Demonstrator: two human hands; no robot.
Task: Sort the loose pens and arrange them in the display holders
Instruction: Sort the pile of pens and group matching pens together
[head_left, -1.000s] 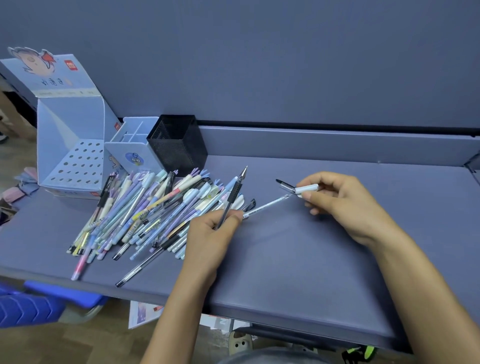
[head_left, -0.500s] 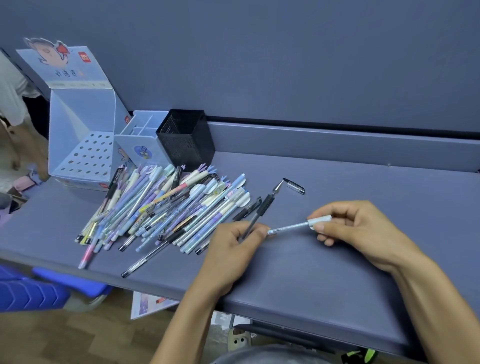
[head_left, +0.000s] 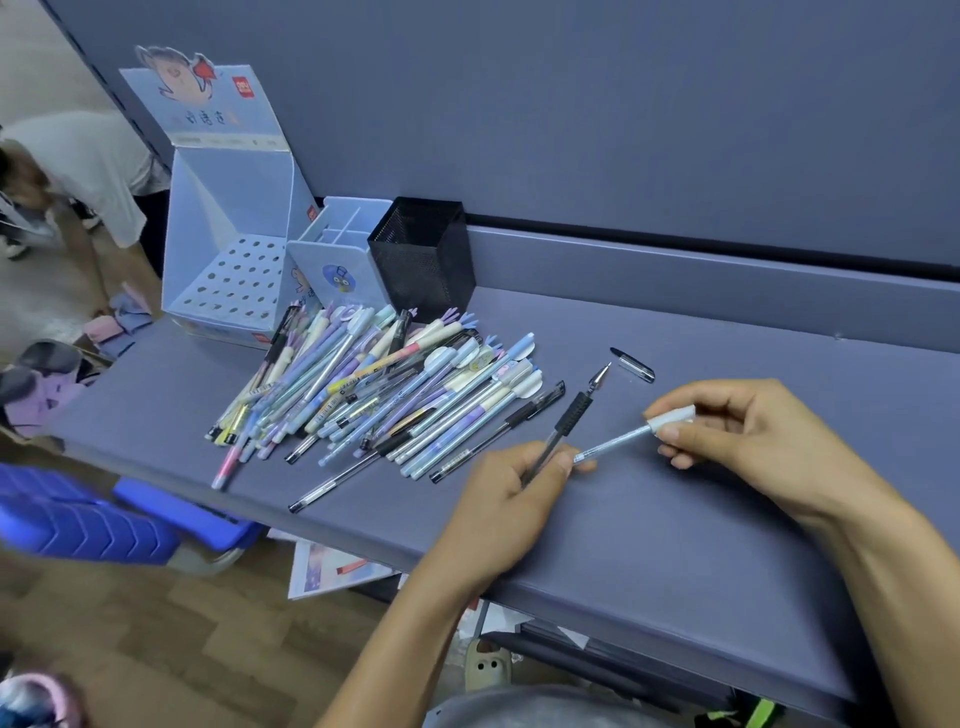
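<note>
Two pens in the hands, none yet in the holders.

Nearest, the left hand (head_left: 511, 483) grips an uncapped black pen (head_left: 566, 421), tip pointing away, while the right hand (head_left: 737, 431) pinches the white end of a pale blue pen (head_left: 618, 444) just above the desk (head_left: 675, 545); its other end reaches the left thumb. Beyond them a loose cap (head_left: 632, 365) lies alone, and the pile of pens (head_left: 374, 395) sprawls unsorted to the left. At the back, the mesh cup (head_left: 423, 254), the divided blue holder (head_left: 337, 260) and the tall display box (head_left: 234, 249) with its holes show no pens inside, so I judge nearly all the sorting remains. The box carries a red logo (head_left: 243, 85) and cartoon lettering, both too blurred to read.
</note>
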